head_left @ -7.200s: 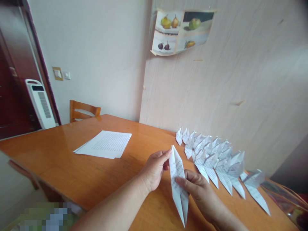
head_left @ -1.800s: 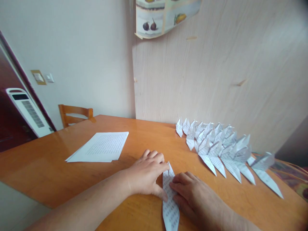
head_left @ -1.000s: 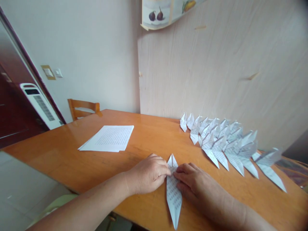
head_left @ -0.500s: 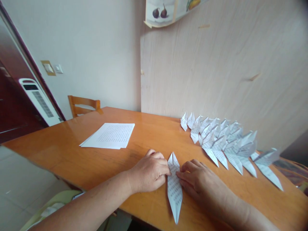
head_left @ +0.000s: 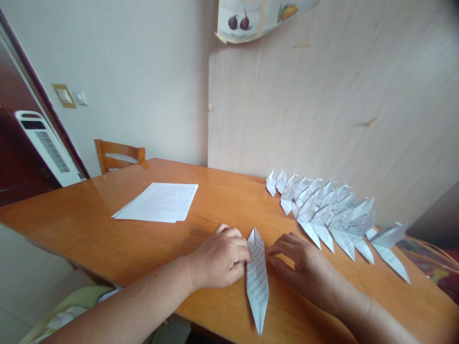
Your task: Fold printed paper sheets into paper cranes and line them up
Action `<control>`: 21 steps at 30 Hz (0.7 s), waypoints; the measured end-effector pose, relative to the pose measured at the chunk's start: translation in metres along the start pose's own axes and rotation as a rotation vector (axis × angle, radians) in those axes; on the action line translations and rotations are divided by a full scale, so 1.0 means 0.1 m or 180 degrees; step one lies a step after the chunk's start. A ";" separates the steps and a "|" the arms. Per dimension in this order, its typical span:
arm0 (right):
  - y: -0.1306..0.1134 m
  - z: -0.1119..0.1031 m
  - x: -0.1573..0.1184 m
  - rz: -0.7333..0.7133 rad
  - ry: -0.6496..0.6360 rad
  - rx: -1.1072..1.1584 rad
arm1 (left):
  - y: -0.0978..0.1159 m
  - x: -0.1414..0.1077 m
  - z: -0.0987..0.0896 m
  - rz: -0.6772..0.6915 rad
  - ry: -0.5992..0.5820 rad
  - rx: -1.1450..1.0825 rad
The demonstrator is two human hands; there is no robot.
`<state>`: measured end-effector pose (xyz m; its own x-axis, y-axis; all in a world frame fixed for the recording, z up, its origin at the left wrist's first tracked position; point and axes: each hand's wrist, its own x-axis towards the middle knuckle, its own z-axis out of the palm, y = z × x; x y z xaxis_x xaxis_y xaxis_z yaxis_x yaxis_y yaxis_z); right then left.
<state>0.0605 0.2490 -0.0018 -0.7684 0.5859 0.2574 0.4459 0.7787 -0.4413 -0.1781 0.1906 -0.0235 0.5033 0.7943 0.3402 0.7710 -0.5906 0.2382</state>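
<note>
A long, narrow folded paper [head_left: 257, 282] with printed text lies on the wooden table, pointed at both ends, with a slit at its far tip. My left hand [head_left: 224, 256] is at its left edge, fingers curled and pinching that edge. On the other side my right hand [head_left: 304, 263] is just off the paper, its thumb and fingers apart and holding nothing. Several folded paper pieces [head_left: 322, 205] with raised points stand in rows at the right back of the table.
A stack of printed sheets [head_left: 161, 201] lies on the left part of the table [head_left: 222, 191]. Behind the table are a wooden chair [head_left: 120, 154] and a wall panel. A green chair [head_left: 66, 310] is at the lower left.
My right hand has let go of the folded paper's right edge, and its thumb and fingers have parted. My left hand stays at the paper. The view has shifted slightly.
</note>
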 end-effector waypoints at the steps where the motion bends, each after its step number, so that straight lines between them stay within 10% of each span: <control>1: 0.00 0.01 0.00 -0.0047 -0.0022 0.0080 | 0.00 0.00 0.00 -0.0017 0.0005 0.0002; 21: -0.13 0.07 -0.04 -0.0079 -0.0408 0.0149 | 0.04 -0.01 -0.07 0.0016 -0.0088 -0.0066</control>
<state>0.0547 0.2356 -0.0029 -0.8327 0.5307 0.1581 0.4064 0.7796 -0.4766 -0.1785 0.1866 -0.0171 0.5179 0.7948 0.3163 0.7604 -0.5971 0.2554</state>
